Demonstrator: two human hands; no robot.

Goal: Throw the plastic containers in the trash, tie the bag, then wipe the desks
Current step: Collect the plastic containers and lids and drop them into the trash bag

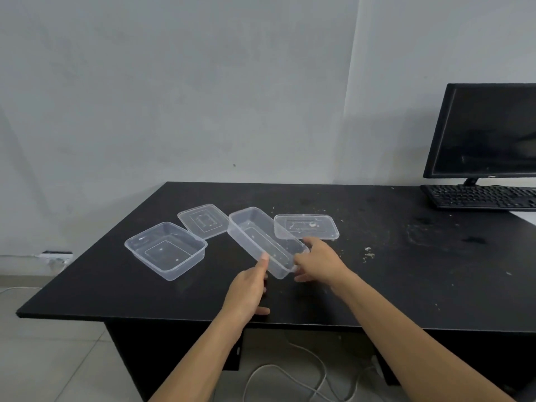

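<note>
Left hand [251,288]: nearest, close to the desk's front edge; fingers loosely open, fingertips [264,257] touching the near left rim of the long container; thumb hangs free below, so this reads as steadying contact and not a closed hold.
Right hand [320,264]: just beyond; fingers curled round the near right end of the same container; grip looks light, and how far the fingers wrap under is hidden.
Long container [265,242]: clear, lidless, tilted with its near end off the desk [377,285] between the two hands; sits mid-desk, a little left of centre.
Second container [166,249]: upright and empty, towards the desk's left edge, apart from both hands.
Lids: left lid [204,220] behind the second container; right lid [307,226] just behind the long container, towards the back.
Far right corner: keyboard [481,196] and monitor [484,132]; well apart.
Trash bag: not in view.
Step in hand: probably gathering the containers; best to pinch firmly on the stiff rim, since thin walls flex; nesting tubs and stacking lids would save trips; crumbs [368,253] lie right of the hands, so keep the tub level.
</note>
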